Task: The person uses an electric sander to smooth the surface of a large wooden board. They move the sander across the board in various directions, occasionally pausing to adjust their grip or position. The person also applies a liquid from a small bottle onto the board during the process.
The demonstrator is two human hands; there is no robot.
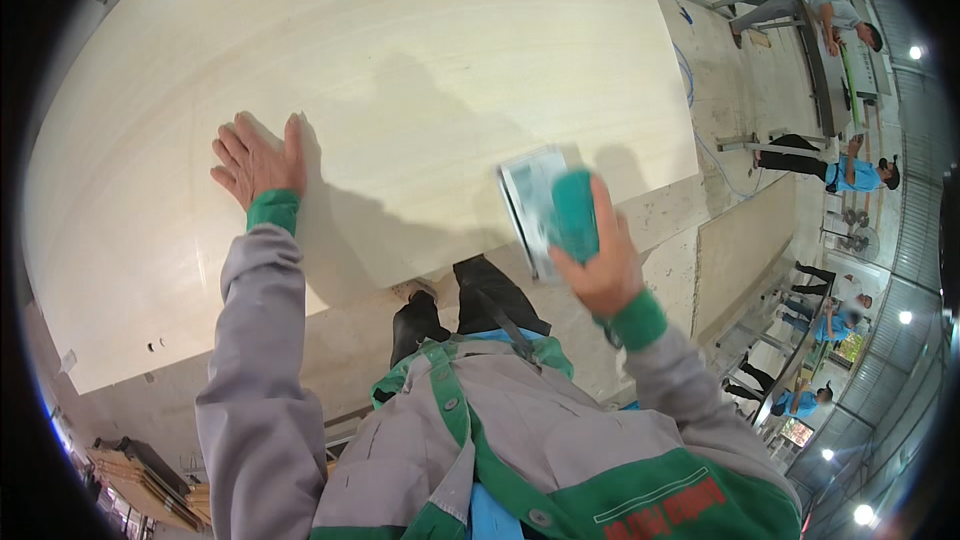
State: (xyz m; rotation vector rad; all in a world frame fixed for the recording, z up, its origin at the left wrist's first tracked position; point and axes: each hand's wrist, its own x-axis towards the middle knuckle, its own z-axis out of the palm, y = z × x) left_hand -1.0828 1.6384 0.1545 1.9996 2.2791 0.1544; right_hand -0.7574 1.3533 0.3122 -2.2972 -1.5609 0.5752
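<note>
A large pale wooden panel [420,10] spreads out in front of me. My left hand [258,162] lies flat on its left part with the fingers spread, holding nothing. At the panel's near edge, toward the right, my right hand [612,270] grips a green sheet sander [574,212] with a flat rectangular pad. The sander is smeared by motion, and part of its pad overhangs the edge. Whether the pad touches the wood all over, I cannot tell.
A blue hose [686,75] runs along the floor past the panel's right end. Several people work at tables on the far right, one in a blue shirt [856,174]. A fan [858,235] stands among them. Stacked boards [140,485] are at the lower left.
</note>
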